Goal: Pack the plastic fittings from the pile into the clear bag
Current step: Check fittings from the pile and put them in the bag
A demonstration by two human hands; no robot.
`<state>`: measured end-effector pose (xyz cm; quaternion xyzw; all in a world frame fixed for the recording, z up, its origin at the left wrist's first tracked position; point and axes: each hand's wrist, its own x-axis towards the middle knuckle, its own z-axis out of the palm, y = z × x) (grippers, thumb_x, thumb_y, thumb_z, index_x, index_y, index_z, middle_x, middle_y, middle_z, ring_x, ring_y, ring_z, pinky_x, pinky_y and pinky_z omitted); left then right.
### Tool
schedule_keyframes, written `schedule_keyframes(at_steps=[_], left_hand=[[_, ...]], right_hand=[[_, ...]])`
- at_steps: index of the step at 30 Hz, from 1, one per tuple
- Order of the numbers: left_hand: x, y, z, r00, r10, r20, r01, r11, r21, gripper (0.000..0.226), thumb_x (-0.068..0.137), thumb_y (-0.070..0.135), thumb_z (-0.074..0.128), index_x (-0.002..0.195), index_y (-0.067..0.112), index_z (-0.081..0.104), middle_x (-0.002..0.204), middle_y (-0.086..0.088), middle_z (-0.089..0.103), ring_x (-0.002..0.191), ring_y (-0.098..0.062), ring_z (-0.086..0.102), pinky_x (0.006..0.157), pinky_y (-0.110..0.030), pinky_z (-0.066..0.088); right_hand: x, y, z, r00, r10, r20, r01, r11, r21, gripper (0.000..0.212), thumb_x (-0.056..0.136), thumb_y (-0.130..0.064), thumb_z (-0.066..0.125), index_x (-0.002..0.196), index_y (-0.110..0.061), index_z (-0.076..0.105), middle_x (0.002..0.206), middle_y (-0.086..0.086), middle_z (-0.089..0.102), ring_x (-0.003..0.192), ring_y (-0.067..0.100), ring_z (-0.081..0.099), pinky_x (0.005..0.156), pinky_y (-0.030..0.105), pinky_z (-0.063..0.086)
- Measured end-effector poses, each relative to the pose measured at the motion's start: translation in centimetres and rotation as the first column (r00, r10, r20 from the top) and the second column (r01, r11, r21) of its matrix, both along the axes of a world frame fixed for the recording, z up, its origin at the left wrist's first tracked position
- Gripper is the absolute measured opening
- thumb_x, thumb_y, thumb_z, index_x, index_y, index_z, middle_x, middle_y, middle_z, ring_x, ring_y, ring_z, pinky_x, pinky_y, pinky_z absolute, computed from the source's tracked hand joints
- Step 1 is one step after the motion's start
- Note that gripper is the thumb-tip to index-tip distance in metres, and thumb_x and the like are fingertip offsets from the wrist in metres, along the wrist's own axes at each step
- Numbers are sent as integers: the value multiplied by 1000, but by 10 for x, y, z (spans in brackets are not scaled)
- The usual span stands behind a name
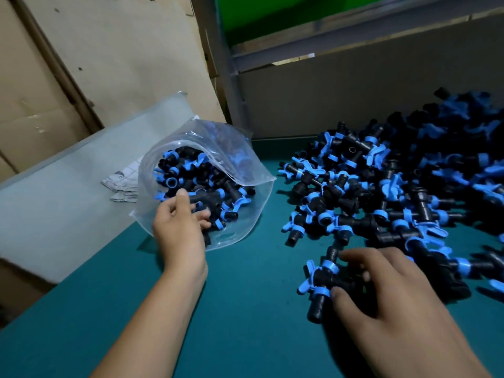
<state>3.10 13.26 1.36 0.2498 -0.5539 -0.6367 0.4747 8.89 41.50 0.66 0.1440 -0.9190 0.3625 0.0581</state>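
A clear plastic bag (240, 156) lies on its side at the left of the teal table, mouth toward me, holding several black and blue fittings. My left hand (178, 227) reaches into the bag's mouth, fingers curled round a black tee fitting (208, 200) there. A big pile of the same black and blue fittings (395, 186) covers the right half of the table. My right hand (381, 293) is at the pile's near edge, thumb and fingers gripping a black fitting with blue rings (324, 279).
The teal table (245, 309) stretches toward me between my arms. A pale blue flat sheet (68, 186) with a folded paper (122, 181) lies left of the bag. Cardboard (109, 50) leans behind it. A grey panel and metal post (234, 85) wall off the back.
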Motion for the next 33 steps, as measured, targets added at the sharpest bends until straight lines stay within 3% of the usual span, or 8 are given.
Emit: schedule_keyframes(at_steps=[5,8,10,12,15,21,26,33], left_hand=[[3,-1,-2,931,129,342,25,911,-411,32,103,25,54,134,22,64,122,-3,63,83,2,66,96,-27,54],[16,20,8,956,236,176,-59,739,-671,25,97,18,54,114,23,72,114,3,58,81,7,58,83,-20,48],[22,36,11,991,61,120,51,655,-754,19,96,18,54,100,24,72,96,5,65,75,-5,60,71,-27,49],[27,57,7,908,-324,264,412,587,-697,23,102,32,51,98,24,73,78,0,67,60,-15,57,59,-31,44],[33,91,-3,538,-725,431,837,399,-374,49,103,58,39,107,23,74,71,-10,68,54,-20,55,53,-21,42],[27,95,-9,455,-795,400,882,342,-323,46,101,56,47,128,27,70,73,-7,59,60,-36,54,48,-30,37],[28,90,-4,296,-913,280,954,268,-134,58,86,77,60,115,29,75,95,-9,64,70,-18,57,47,-29,38],[32,93,-2,257,-942,216,966,242,-91,19,91,32,71,103,18,70,68,-7,62,49,-13,52,41,-20,32]], right_hand=[[-2,1,-3,999,26,32,-28,999,45,22,93,-50,62,111,-50,49,107,-34,49,100,-6,39,76,16,32],[-1,2,-4,998,-12,67,31,954,-299,21,84,-50,67,104,-48,60,96,-29,66,94,-11,55,72,12,40],[-3,2,-4,997,2,82,33,904,-426,26,84,-52,67,109,-48,60,86,-23,70,80,-4,63,67,25,47],[-6,1,-6,996,15,83,31,852,-522,27,85,-52,67,111,-45,62,80,-11,72,73,5,66,69,30,51],[-11,2,-10,990,65,122,29,761,-648,29,85,-48,67,113,-38,65,87,0,74,86,22,71,86,50,56],[-16,4,-17,977,132,165,43,639,-768,17,94,-23,74,103,-36,68,92,10,75,89,34,73,91,59,57],[-15,-1,1,835,515,194,125,165,-978,33,87,-25,54,109,0,49,81,34,68,63,41,65,55,39,56],[-13,-1,-6,789,558,256,-31,453,-891,34,96,-44,62,104,-10,61,73,15,67,55,24,57,53,32,48]])
